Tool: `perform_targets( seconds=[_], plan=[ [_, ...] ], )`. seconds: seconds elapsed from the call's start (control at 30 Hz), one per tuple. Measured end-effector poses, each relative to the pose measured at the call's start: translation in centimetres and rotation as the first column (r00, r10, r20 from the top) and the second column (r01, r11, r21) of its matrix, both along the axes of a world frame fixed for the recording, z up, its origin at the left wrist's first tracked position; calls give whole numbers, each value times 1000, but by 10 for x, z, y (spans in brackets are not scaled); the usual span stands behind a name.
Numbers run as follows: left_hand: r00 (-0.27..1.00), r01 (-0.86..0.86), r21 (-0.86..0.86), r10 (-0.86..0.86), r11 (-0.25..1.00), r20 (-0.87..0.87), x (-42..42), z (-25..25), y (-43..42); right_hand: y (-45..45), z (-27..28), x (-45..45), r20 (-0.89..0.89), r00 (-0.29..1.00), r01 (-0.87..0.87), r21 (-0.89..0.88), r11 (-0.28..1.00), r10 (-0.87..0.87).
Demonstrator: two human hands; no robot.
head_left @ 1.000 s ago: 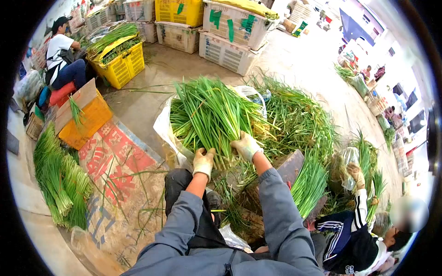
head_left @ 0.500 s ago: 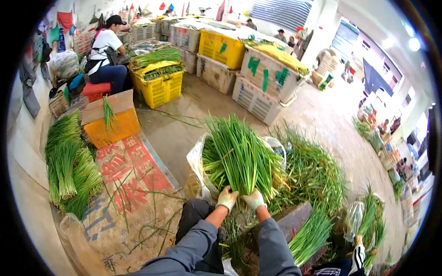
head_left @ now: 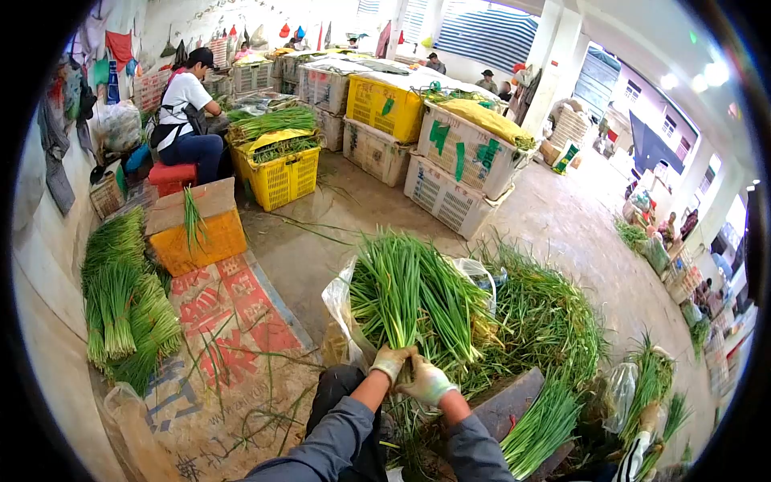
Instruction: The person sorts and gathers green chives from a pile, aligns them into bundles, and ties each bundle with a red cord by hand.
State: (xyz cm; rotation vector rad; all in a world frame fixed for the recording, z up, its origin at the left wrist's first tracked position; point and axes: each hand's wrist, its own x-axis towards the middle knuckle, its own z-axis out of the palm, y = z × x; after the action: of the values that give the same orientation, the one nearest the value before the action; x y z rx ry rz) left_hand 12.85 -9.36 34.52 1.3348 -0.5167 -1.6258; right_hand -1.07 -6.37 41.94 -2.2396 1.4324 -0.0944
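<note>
In the head view, my gloved left hand (head_left: 391, 361) is closed around the lower end of a bunch of garlic chives (head_left: 399, 285). The long green leaves fan away from me over a white plastic bag (head_left: 339, 299) full of more chives. Close beside it, my gloved right hand (head_left: 427, 380) has its fingers curled at the pale stem ends; its fingertips meet the left hand, and what they pinch is hidden. A looser heap of chives (head_left: 546, 313) lies to the right. Nearer me, a neat bundle of chives (head_left: 542, 426) rests on a dark board (head_left: 514, 394).
Tied chive bundles (head_left: 120, 313) lie along the left wall by a cardboard sheet (head_left: 233, 386) and an orange box (head_left: 197, 241). A seated person (head_left: 185, 108) works behind a yellow crate (head_left: 281, 173). Stacked crates (head_left: 458, 153) stand farther back. A co-worker's gloved hand (head_left: 649, 418) holds chives at lower right.
Both hands have shifted; the right hand has moved left and down, against the left hand. The leaves in the left hand stand more to the left, apart from those on the bag.
</note>
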Motion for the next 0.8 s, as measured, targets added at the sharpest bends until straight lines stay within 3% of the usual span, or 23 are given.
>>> perform_targets(
  seconds=[0.03,0.07,0.1,0.17,0.23,0.3,0.33,0.37,0.4,0.43,0.47,0.5,0.53,0.57,0.6,0.63,0.73,0.77,0.8],
  plan=[
    [992,-42,143,24,989,126,3,19,5,-4,6,-14,114,992,-62,-12,998,63],
    [987,-137,79,130,987,91,-3,-6,-2,-8,18,-20,308,941,93,157,983,-138],
    [987,-135,73,128,988,94,-1,-6,-2,-16,9,-26,464,863,205,41,978,-200],
    [999,13,-47,-11,999,38,5,-8,0,-21,3,-32,303,919,290,-89,953,-251],
    [998,-27,6,27,1000,61,3,-9,-1,-27,-16,-27,261,947,221,-105,970,-188],
    [988,-38,-165,12,986,-156,11,-17,-2,-40,-31,-25,260,956,169,-119,978,-133],
    [997,17,27,-15,999,-80,19,-10,-5,-46,-42,-23,234,965,153,-123,981,-121],
    [994,-48,-252,21,967,-110,21,5,5,-47,-52,-24,206,972,144,-121,982,-117],
    [982,-10,-93,-8,996,-190,31,3,-1,-49,-52,-21,85,988,136,-139,981,-125],
    [916,-35,-89,-4,995,-402,38,17,8,-59,-75,-20,14,990,139,-189,972,-138],
    [929,30,-32,-40,999,-368,50,1,0,-59,-68,-13,-39,982,177,-186,967,-187],
    [856,100,-56,-114,993,-504,67,16,8,-69,-77,-10,-115,974,172,-184,968,-195],
    [926,31,-118,-73,993,-371,70,40,26,-68,-73,-5,-115,970,193,-181,964,-215],
    [817,75,-73,-103,995,-568,80,59,37,-69,-70,-1,-115,963,225,-148,963,-242],
    [879,30,-83,-66,996,-472,84,91,54,-69,-63,2,-129,962,226,-127,966,-242],
    [887,89,-99,-124,991,-445,96,86,58,-68,-58,4,-151,956,232,-130,964,-251],
    [858,-106,-188,-6,976,-513,86,152,109,-68,-49,0,-141,963,213,-116,970,-229],
    [859,-106,-189,-5,976,-511,88,149,112,-67,-48,-3,-138,964,213,-116,970,-228],
    [780,-48,-352,-185,935,-598,93,144,114,-67,-47,-6,-136,967,202,-105,974,-215]
  ],
)
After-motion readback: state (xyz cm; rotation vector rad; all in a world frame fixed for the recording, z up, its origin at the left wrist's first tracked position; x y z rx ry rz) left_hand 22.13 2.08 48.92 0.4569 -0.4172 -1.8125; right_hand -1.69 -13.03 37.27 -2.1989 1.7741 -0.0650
